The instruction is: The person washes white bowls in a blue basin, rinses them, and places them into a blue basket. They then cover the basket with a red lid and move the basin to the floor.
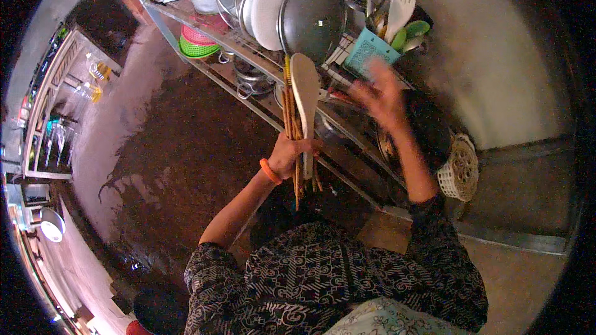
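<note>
My left hand (289, 154), with an orange band at the wrist, grips a bundle of wooden chopsticks (289, 118) together with a pale rice paddle (305, 90), all held upright. My right hand (380, 96) is raised and blurred, fingers spread, holding nothing, just below a teal utensil basket (370, 49) on a metal dish rack (248, 49). The basket holds spoons, a white fork-like server and green utensils.
The rack carries pot lids (312, 17), white plates, metal bowls and pink and green colanders (197, 42). A white woven basket (460, 170) sits at the right. The floor (167, 149) is wet. A shelf with bottles (93, 80) stands at the left.
</note>
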Tool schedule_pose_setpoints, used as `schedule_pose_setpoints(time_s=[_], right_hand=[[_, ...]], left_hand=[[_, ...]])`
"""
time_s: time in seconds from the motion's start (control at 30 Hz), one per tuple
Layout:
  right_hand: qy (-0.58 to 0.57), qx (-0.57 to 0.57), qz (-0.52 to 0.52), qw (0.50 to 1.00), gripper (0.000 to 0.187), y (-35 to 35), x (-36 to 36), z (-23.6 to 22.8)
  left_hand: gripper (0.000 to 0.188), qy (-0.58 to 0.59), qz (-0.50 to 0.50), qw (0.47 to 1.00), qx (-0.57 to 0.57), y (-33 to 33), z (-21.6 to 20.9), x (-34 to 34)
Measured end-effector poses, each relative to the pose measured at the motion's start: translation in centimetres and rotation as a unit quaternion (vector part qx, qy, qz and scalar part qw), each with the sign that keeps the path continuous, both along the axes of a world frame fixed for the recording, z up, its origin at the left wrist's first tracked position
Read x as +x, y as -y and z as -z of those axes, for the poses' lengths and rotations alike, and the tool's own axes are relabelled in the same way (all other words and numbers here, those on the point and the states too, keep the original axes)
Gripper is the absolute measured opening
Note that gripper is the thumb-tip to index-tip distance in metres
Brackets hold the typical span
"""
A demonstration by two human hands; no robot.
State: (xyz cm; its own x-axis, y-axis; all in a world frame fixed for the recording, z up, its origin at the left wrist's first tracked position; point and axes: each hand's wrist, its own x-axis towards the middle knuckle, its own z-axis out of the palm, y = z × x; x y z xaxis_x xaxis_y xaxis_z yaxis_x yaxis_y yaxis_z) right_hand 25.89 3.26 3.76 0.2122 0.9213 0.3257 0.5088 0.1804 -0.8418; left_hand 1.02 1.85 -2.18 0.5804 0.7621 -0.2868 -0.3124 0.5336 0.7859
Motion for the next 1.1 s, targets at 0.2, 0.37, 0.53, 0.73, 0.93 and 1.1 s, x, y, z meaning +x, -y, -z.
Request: schedule_pose_setpoints(time_s=[0.2, 0.37, 0.53, 0.73, 0.93, 1.1], right_hand=[[-0.379, -0.268, -0.153, 0.872, 0.062, 5.3, -8.1, 5.3], [-0.488, -0.276, -0.112, 0.820, 0.049, 5.9, -7.4, 5.4], [-0.552, -0.240, -0.124, 0.789, 0.043, 5.9, -6.5, 5.4], [-0.587, -0.176, -0.143, 0.777, 0.039, 5.6, -6.5, 4.3], [-0.639, -0.098, -0.119, 0.753, 0.034, 4.9, -5.1, 1.3], [-0.577, -0.049, -0.061, 0.813, 0.035, 3.7, -2.3, -2.5]], left_hand=[[0.043, 0.042, 0.008, 0.988, 0.145, 0.4, 2.4, 4.8], [0.044, 0.080, 0.048, 0.995, -0.020, 1.1, 2.6, 5.5], [0.038, -0.043, 0.195, 0.975, 0.098, 1.0, 1.2, 3.7], [0.035, -0.032, 0.188, 0.970, 0.153, 1.3, -0.5, 3.3], [0.045, -0.134, 0.308, 0.933, 0.127, 1.1, -2.2, 1.1], [0.053, -0.041, 0.299, 0.949, 0.087, 0.9, -3.0, 1.6]])
